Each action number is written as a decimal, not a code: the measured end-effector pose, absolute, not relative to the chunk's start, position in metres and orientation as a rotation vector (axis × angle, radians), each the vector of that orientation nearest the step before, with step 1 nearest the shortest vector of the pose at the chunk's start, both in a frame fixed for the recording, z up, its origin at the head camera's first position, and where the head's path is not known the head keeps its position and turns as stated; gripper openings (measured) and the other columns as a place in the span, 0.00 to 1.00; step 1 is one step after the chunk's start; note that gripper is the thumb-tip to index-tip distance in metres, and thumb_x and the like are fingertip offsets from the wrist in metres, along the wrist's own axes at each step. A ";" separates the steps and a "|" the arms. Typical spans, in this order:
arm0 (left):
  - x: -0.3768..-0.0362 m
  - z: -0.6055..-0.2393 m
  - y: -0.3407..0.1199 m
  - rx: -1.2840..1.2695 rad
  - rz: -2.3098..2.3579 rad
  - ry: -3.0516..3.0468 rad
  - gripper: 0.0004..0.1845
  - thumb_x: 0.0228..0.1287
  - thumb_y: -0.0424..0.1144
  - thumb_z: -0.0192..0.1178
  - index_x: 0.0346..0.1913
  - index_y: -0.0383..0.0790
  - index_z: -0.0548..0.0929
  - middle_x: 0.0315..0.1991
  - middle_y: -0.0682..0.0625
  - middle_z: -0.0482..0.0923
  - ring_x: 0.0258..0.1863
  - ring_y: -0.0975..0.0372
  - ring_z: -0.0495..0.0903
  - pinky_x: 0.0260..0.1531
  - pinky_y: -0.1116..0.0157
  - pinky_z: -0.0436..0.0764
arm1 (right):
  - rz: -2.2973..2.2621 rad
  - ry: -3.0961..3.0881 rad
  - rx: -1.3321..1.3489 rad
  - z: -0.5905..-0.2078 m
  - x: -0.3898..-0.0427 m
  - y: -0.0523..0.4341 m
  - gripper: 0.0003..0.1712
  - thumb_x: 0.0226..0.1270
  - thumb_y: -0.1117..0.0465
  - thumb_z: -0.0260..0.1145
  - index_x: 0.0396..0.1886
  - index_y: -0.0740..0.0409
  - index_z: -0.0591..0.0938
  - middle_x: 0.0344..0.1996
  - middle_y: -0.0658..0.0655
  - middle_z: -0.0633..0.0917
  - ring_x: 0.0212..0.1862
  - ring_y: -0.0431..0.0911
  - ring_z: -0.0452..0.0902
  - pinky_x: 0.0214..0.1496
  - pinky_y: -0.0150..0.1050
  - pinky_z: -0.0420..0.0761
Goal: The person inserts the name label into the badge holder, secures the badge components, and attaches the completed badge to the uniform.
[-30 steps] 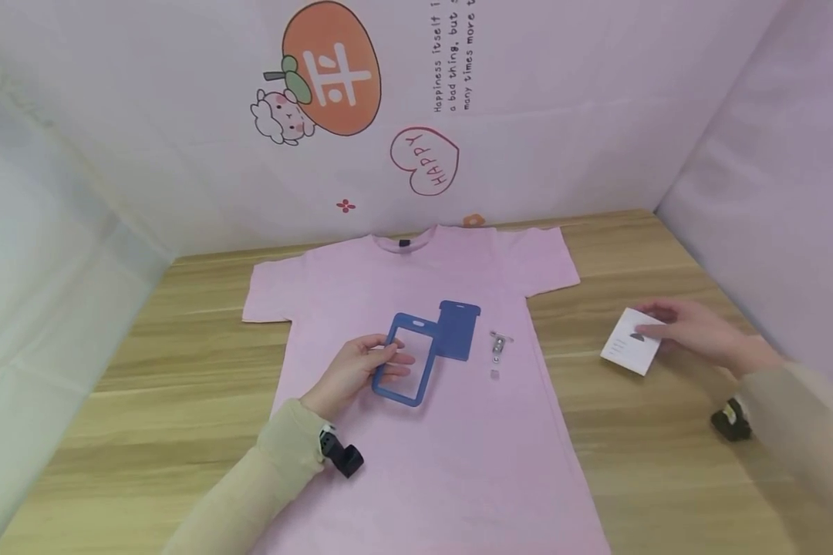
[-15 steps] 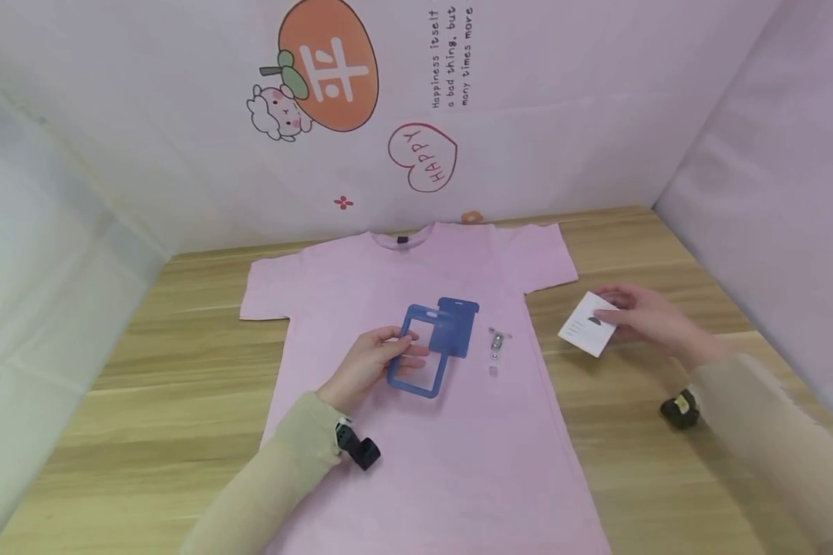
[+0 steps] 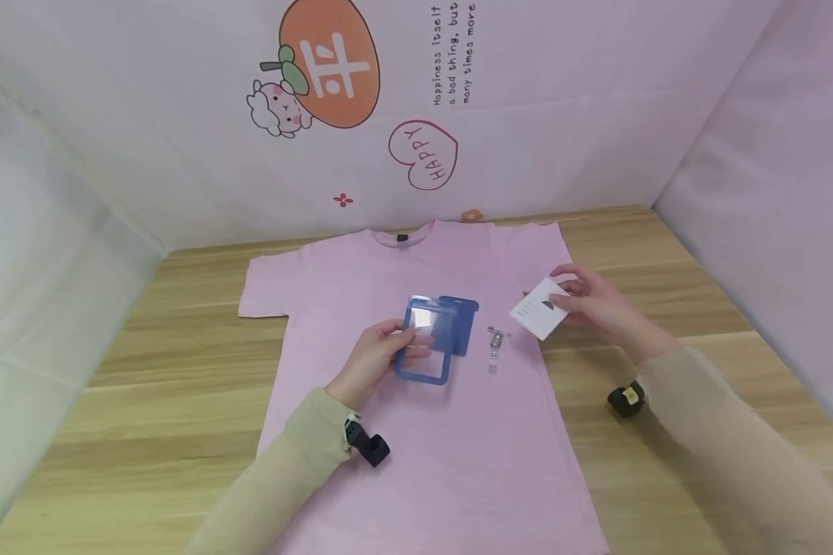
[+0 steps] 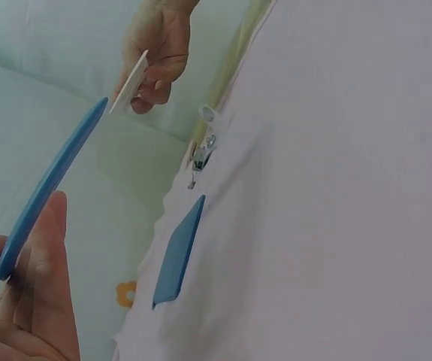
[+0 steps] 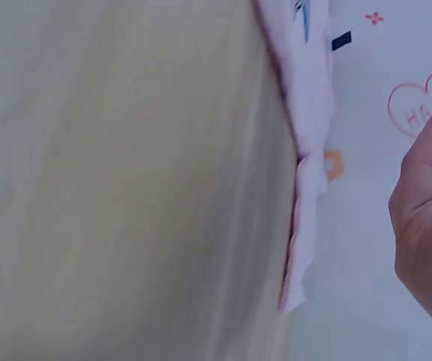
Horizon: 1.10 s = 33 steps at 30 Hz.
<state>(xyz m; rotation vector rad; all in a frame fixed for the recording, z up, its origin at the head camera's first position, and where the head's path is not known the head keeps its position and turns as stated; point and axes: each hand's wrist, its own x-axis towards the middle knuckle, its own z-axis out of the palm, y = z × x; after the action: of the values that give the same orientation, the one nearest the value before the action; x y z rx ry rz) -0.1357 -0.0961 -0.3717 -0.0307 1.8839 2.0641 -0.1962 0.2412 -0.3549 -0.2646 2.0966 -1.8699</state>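
In the head view my left hand point(image 3: 369, 361) holds a blue badge holder frame point(image 3: 422, 378) with a clear window by its left side, thumb in front and fingers behind. Up and to the right, my right hand point(image 3: 600, 312) pinches a white card point(image 3: 536, 312) printed with a dark shape and small text. Behind the frame, partly covered in that view, a flat blue back piece point(image 3: 467, 327) lies on the pink T-shirt point(image 3: 486, 439). The left wrist view shows the frame point(image 4: 50, 180) edge-on and raised, apart from the card point(image 4: 131, 83). Fingertips are cut off in the right wrist view.
A metal badge clip with a clear strap point(image 3: 496, 343) lies on the shirt, right of the blue piece. The shirt is spread on a wooden table point(image 3: 146, 401). Printed cloth point(image 3: 527, 139) stands behind, with more cloth at both sides.
My right hand has brought the card leftward and up, from over the bare wood to the shirt's right edge. My left hand has moved the frame slightly right and up, across the back piece.
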 end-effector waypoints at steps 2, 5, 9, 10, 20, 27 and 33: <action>-0.137 -0.371 -0.094 -0.031 2.088 1.886 0.17 0.71 0.35 0.50 0.55 0.24 0.71 0.50 0.32 0.79 0.34 0.67 0.85 0.44 0.65 0.83 | -1.866 2.107 -0.276 -0.351 -0.198 0.231 0.13 0.68 0.69 0.57 0.47 0.50 0.69 0.40 0.46 0.77 0.39 0.37 0.77 0.39 0.32 0.83; -0.138 -0.369 -0.092 -0.023 2.121 1.878 0.18 0.71 0.35 0.50 0.56 0.24 0.70 0.51 0.31 0.78 0.34 0.67 0.85 0.44 0.65 0.83 | -1.824 2.140 -0.274 -0.343 -0.200 0.216 0.10 0.69 0.68 0.57 0.47 0.55 0.70 0.44 0.50 0.74 0.41 0.37 0.76 0.42 0.32 0.82; -0.139 -0.367 -0.091 -0.018 2.127 1.878 0.18 0.71 0.34 0.51 0.56 0.24 0.70 0.52 0.30 0.77 0.35 0.65 0.85 0.48 0.61 0.82 | -1.802 2.157 -0.285 -0.334 -0.199 0.199 0.10 0.69 0.68 0.56 0.48 0.63 0.69 0.48 0.53 0.72 0.43 0.38 0.76 0.44 0.33 0.83; -0.139 -0.366 -0.090 -0.022 2.126 1.879 0.17 0.71 0.34 0.51 0.56 0.24 0.71 0.52 0.30 0.77 0.35 0.65 0.85 0.49 0.59 0.81 | -1.810 2.154 -0.292 -0.332 -0.198 0.196 0.10 0.69 0.69 0.56 0.48 0.64 0.69 0.47 0.53 0.72 0.42 0.38 0.76 0.44 0.33 0.83; -0.137 -0.361 -0.085 0.024 2.093 1.945 0.16 0.71 0.34 0.51 0.54 0.26 0.74 0.50 0.32 0.79 0.40 0.58 0.86 0.44 0.62 0.83 | -1.944 2.047 -0.386 -0.322 -0.186 0.173 0.07 0.72 0.67 0.52 0.40 0.57 0.78 0.38 0.45 0.80 0.39 0.37 0.79 0.42 0.30 0.82; -0.136 -0.360 -0.084 0.045 2.105 1.943 0.18 0.71 0.35 0.51 0.57 0.24 0.72 0.49 0.32 0.80 0.39 0.59 0.86 0.43 0.63 0.83 | -1.967 2.032 -0.478 -0.320 -0.179 0.177 0.26 0.65 0.75 0.42 0.44 0.52 0.83 0.49 0.48 0.80 0.45 0.39 0.78 0.46 0.32 0.82; -0.136 -0.360 -0.085 0.029 2.115 1.924 0.19 0.71 0.35 0.50 0.57 0.23 0.71 0.49 0.31 0.80 0.38 0.61 0.86 0.41 0.66 0.84 | -1.733 2.298 -0.574 -0.321 -0.179 0.177 0.19 0.65 0.75 0.54 0.56 0.72 0.75 0.56 0.63 0.77 0.47 0.35 0.78 0.47 0.31 0.82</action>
<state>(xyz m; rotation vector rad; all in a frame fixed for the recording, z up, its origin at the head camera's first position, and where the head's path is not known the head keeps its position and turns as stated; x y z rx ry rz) -0.1364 -0.0848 -0.3596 0.0288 1.9239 2.1147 -0.1791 0.1775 -0.3212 -0.5744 2.2977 -1.7333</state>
